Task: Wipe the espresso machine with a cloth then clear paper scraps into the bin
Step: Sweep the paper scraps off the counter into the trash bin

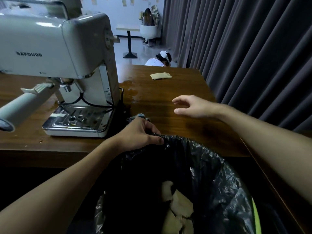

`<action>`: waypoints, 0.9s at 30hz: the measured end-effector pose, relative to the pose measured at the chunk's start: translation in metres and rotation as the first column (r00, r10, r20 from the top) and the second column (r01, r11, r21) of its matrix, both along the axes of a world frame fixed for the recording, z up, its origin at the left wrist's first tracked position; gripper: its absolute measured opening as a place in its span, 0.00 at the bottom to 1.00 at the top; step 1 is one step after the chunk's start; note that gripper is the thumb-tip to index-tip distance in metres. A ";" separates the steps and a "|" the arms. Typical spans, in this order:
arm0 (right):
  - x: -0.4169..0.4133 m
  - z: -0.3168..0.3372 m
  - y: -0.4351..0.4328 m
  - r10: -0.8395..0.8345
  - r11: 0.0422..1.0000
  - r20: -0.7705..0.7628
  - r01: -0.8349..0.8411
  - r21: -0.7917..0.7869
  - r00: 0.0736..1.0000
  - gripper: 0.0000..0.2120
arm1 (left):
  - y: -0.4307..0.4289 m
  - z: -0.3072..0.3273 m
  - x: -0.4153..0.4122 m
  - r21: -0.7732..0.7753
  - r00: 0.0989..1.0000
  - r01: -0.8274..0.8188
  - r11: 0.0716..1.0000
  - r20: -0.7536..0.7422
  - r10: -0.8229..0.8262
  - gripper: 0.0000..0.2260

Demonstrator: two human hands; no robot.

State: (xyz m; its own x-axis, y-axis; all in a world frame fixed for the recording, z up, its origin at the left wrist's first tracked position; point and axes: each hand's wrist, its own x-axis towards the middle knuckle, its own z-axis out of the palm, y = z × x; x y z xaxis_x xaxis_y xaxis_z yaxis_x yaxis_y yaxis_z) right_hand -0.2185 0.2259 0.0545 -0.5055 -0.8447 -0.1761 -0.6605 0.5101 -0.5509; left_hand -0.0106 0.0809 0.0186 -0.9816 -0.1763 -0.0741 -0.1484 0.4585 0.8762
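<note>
A white espresso machine (pixel 59 48) stands on the left of the brown wooden surface (pixel 185 85). It has a shiny tray (pixel 76 122) at the bottom and a long pale handle (pixel 22 105) that sticks out to the left. A wet patch (pixel 131 92) shines on the wood just beside the machine. The bin (pixel 253 215) is down in front of the surface, right up at its near edge, and a black bag (pixel 219 179) lines it. Some pale paper scraps (pixel 180 211) lie deep inside the bag. The left hand (pixel 141 132) is at the edge of the surface, and its fingers (pixel 157 141) are curled tight on the top of the black bag, pinching it. A small bit of grey-blue cloth (pixel 140 115) peeks out just behind that hand, close to the machine's tray; it is too hidden to tell if the hand holds it too. The right hand (pixel 194 107) hovers over the wood with nothing in it, its fingers loose and spread wide and pointing to the left. One folded tan paper scrap (pixel 160 76) lies flat on the far part of the surface, well apart from both hands. A dark grey curtain (pixel 253 48) hangs along the right side.
</note>
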 end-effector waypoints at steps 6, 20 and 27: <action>-0.056 -0.043 -0.037 -0.167 0.986 -0.034 0.168 0.010 0.985 0.34 | -0.011 -0.005 -0.008 0.003 0.999 0.035 0.999 0.007 -0.035 0.09; -0.158 -0.075 -0.123 -0.118 0.979 -0.218 0.150 0.136 0.969 0.37 | -0.015 -0.007 -0.005 -0.011 0.999 0.038 0.999 0.029 -0.037 0.07; -0.172 -0.079 -0.145 -0.083 0.982 -0.309 0.131 0.139 0.947 0.33 | -0.016 -0.011 -0.003 -0.003 0.999 0.043 0.999 0.027 -0.043 0.05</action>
